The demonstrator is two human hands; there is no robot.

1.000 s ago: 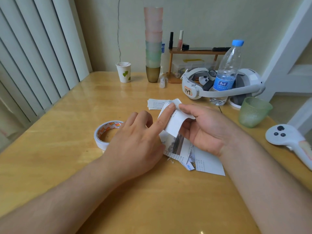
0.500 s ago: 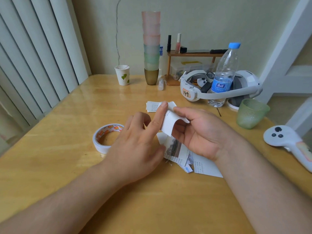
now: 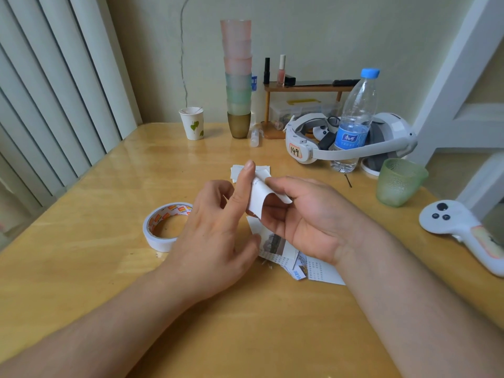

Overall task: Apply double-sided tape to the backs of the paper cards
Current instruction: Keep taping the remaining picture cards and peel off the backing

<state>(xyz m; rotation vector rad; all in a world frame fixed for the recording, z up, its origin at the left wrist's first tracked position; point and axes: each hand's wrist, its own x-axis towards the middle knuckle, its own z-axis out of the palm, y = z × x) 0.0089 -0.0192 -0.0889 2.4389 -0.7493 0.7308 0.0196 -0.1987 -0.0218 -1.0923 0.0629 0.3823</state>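
The number "149" is written by hand on an orange label (image 3: pixel 295 151) on the white headset (image 3: pixel 308 148); other print is unreadable.

Two bare forearms reach in from the bottom edge, over a wooden table (image 3: pixel 81 268). Neither arm wears a sleeve, watch, bracelet or glove. The left hand (image 3: pixel 215 238), on the table's left half, has no rings, and its index fingernail is short and unpainted. The right hand (image 3: pixel 308 222), on the table's right half, is also ringless. Faint creases cross its wrist near the table's centre.
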